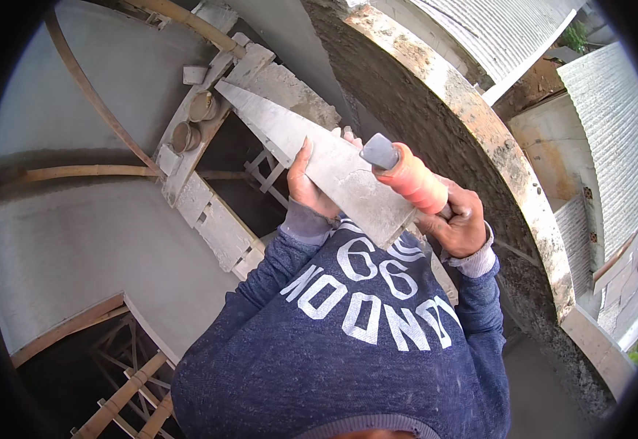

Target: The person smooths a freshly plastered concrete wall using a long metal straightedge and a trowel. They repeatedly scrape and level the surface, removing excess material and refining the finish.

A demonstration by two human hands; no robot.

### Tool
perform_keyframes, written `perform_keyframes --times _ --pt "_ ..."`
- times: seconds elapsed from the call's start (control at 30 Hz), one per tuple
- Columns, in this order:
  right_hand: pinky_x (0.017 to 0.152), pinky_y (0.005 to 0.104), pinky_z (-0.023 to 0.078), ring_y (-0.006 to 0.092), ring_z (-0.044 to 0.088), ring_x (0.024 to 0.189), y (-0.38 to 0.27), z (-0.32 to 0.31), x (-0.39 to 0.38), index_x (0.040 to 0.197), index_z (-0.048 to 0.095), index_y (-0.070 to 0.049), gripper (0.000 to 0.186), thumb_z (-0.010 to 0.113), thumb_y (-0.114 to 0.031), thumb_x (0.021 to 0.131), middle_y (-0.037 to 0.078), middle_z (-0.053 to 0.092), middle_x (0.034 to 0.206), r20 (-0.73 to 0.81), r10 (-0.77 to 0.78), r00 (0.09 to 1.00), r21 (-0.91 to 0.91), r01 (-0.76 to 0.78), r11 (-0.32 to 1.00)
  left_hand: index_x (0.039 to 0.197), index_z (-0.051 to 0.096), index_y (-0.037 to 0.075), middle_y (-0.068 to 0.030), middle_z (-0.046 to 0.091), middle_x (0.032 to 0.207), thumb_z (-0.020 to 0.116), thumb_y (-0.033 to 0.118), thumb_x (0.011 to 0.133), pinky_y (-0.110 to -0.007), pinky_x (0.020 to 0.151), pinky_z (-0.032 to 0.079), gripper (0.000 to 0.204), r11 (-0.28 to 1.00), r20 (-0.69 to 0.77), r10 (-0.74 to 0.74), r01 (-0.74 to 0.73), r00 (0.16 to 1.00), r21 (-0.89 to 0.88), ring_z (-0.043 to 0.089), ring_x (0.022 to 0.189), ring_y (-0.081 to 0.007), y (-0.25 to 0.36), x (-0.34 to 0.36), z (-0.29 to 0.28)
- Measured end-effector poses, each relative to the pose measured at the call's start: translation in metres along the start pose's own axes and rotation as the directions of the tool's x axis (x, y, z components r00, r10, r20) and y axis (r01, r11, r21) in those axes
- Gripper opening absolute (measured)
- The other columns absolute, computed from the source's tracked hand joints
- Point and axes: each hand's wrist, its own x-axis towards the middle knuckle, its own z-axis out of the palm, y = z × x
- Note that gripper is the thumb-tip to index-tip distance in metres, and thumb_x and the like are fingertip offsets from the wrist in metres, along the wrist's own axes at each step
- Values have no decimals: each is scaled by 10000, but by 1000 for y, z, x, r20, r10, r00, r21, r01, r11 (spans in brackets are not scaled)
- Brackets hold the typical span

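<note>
My left hand [308,179] is wrapped round the side of a long, pale grey flat bar [341,186] that reaches away from me, its fingertips showing along the far edge. My right hand [458,223] grips the near end of the bar together with an orange wound bundle [414,183], which looks like line on a short core with a grey squared tip [379,150]. The bar is held above my dark blue sweatshirt; whether the bundle rests on it is unclear.
Narrow plank scaffolding [213,223] with two small buckets [202,107] and bamboo poles [84,95] lies below left, beside dark openings and grey plastered walls [92,241]. A rough concrete ledge [524,175] curves along the right, with corrugated roofs [612,139] beyond it.
</note>
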Motion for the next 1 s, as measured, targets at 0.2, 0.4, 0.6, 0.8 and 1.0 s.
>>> perform_keyframes --times 0.2,0.4,0.6,0.8,1.0 --pt "785 266 488 135 610 848 -29 -24 -52 1196 606 44 361 734 -115 898 51 646 947 -302 231 925 -348 -332 877 1331 482 47 -206 568 1291 618 215 887 -562 1126 369 493 989 -98 -41 27 994 -143 518 1269 -395 -59 41 -29" --pt "472 220 349 36 434 502 -75 -42 -89 1066 637 5 354 593 -343 1017 -34 500 663 -392 406 825 -301 -532 791 1329 473 29 -247 541 1346 607 107 879 -572 1170 317 476 951 -173 -142 86 975 -298 463 1338 -427 -107 61 -62" --pt "461 228 381 51 493 511 -102 -34 -62 944 608 -13 358 582 -362 1020 -21 516 678 -281 556 782 -451 -619 643 1341 465 67 -242 515 1396 636 92 842 -560 1176 307 527 919 -105 -224 174 969 -353 448 1352 -442 -140 75 -95" --pt "435 271 420 73 346 417 -157 -35 -17 1034 525 -47 453 438 -491 1046 -23 379 542 -393 -102 914 -144 48 988 1348 436 75 -249 505 1389 637 80 838 -574 1171 306 548 928 -106 -188 142 976 -344 447 1348 -443 -140 72 -98" --pt "489 425 405 350 494 493 -85 -41 -83 908 521 -37 324 536 -340 1023 159 493 581 -119 197 973 -894 -191 405 1419 414 85 -223 478 1411 639 53 813 -583 1187 274 647 921 -76 -204 165 976 -353 420 1375 -422 -142 70 -89"
